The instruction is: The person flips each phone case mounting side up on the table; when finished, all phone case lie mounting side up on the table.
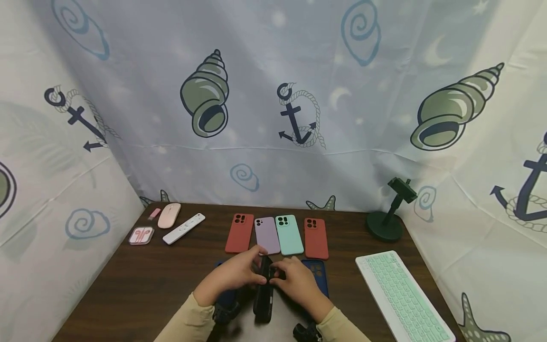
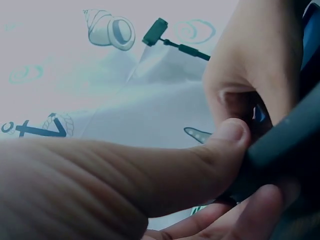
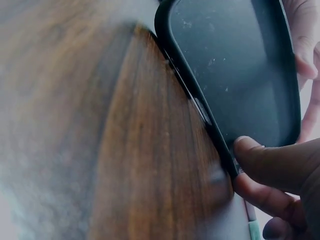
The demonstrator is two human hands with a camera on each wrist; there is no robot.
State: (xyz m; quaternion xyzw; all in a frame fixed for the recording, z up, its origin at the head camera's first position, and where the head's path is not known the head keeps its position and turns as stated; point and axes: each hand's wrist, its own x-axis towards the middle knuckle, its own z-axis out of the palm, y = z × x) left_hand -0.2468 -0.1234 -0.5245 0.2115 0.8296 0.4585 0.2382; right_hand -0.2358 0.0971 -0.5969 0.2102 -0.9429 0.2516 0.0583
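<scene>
A black phone [image 1: 263, 304], apparently in a black case, stands on its long edge between my hands. With thumb and fingers my left hand [image 1: 235, 273] grips its far end from the left. My right hand [image 1: 299, 282] pinches the edge near the same end. Seen from the right wrist, the phone's dark, dust-specked face [image 3: 225, 65] has a raised rim, with the right thumb [image 3: 270, 160] at its lower corner. Dark blue phone cases, one [image 1: 227, 298] beside the left wrist and one [image 1: 318, 273] by the right hand, are partly covered.
Red [image 1: 239, 235], lilac [image 1: 267, 236], mint [image 1: 290, 236] and another red phone case [image 1: 316, 240] lie behind. Mouse [image 1: 169, 215], remote [image 1: 183, 229], earphone box [image 1: 141, 235] and pink stick [image 1: 154, 213] are left; green stand [image 1: 384, 225] and keyboard [image 1: 403, 294] right.
</scene>
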